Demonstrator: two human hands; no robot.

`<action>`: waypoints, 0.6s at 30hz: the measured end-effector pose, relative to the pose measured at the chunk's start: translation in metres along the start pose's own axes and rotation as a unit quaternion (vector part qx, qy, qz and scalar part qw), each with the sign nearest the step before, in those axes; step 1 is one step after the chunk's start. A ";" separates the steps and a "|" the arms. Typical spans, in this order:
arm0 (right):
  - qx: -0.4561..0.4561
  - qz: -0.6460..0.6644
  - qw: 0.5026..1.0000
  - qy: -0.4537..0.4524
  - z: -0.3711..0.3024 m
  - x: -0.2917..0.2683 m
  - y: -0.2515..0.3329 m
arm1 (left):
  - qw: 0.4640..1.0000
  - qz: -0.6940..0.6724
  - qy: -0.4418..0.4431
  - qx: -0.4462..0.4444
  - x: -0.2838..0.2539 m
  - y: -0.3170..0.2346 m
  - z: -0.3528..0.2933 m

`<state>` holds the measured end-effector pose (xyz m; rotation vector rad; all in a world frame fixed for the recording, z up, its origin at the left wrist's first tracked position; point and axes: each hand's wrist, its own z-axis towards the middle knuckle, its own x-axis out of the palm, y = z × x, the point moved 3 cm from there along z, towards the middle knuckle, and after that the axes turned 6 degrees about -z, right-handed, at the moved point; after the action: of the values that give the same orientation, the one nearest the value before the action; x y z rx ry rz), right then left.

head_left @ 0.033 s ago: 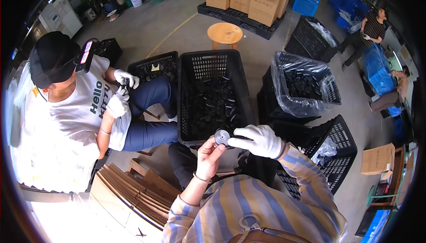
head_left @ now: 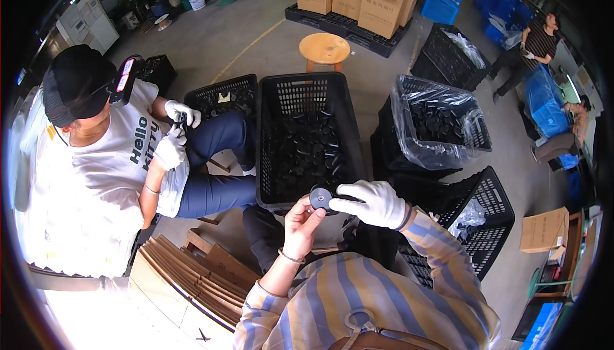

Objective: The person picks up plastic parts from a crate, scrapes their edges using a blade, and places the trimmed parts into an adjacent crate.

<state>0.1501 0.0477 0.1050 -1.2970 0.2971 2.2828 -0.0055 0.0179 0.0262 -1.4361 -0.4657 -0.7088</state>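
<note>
Over the near end of a large black crate [head_left: 304, 81] full of small black parts [head_left: 307, 145], a round black disc [head_left: 320, 199] with a small centre hub is tilted up. My bare left hand [head_left: 300, 227] pinches the disc's lower left edge between thumb and fingers. At its right edge is my right hand [head_left: 371, 203] in a white glove, its fingers drawn together. Something dark shows at those gloved fingertips, too small to make out.
To the left sits a co-worker [head_left: 96, 158], gloved hands around a small dark part. A plastic-lined black crate [head_left: 390, 132] of parts stands right, a tilted crate [head_left: 492, 215] below it. Flattened cardboard [head_left: 185, 286] lies lower left. A wooden stool [head_left: 324, 48] stands beyond the large crate.
</note>
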 end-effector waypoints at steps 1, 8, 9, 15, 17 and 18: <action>0.014 -0.009 1.000 -0.002 -0.004 0.003 -0.001 | 1.000 0.007 -0.013 0.004 0.007 -0.004 0.001; 0.150 0.069 0.982 0.091 -0.030 0.036 -0.005 | 0.987 0.106 -0.109 -0.049 -0.002 0.006 0.008; 0.206 0.150 0.966 0.038 -0.034 0.048 -0.007 | 0.983 0.134 -0.114 -0.048 -0.006 0.006 0.008; 0.625 0.648 0.405 -0.159 -0.136 0.079 -0.093 | 0.961 0.252 -0.102 -0.040 -0.054 0.038 0.012; 0.547 0.685 0.347 -0.332 -0.165 0.068 -0.145 | 0.948 0.293 -0.113 -0.059 -0.071 0.046 0.017; 0.536 0.703 0.331 -0.331 -0.162 0.064 -0.163 | 0.916 0.371 -0.133 -0.077 -0.096 0.039 0.013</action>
<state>0.3272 0.1396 -0.0257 1.2029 2.7010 2.0135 -0.0464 0.0460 -0.0659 -1.7099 -0.0405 0.0683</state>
